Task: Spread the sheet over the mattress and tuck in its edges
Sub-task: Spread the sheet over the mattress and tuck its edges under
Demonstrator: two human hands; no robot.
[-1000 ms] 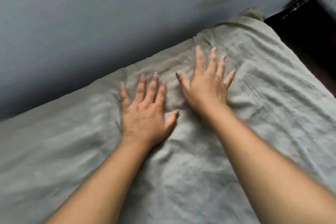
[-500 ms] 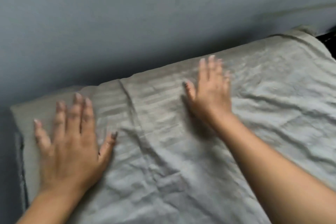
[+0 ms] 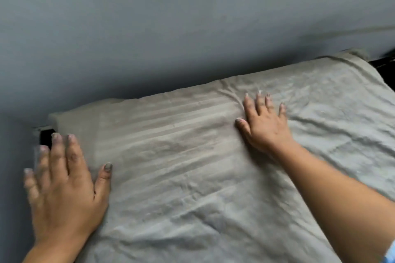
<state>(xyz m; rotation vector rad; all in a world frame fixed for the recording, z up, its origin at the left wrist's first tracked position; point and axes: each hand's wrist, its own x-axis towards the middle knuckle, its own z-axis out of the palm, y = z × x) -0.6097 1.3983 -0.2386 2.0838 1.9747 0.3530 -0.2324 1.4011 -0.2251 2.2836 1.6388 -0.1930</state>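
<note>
With both flat, spread hands, left and right, pressing the wrinkled grey striped cotton sheet, uneven pushing could bunch fresh creases.

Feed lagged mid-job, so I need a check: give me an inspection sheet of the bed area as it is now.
Surface: all covered by the sheet where seen.
Job's things: sheet striped, smooth in the middle, wrinkled nearer and rightward.
Clutter: nothing seen.
Grips: left hand flat at the sheet's left corner, blurred; right hand flat near the far edge; neither pinches fabric.
Cables: nothing seen.
Surroundings: grey wall behind; dark gap at the left corner.
</note>
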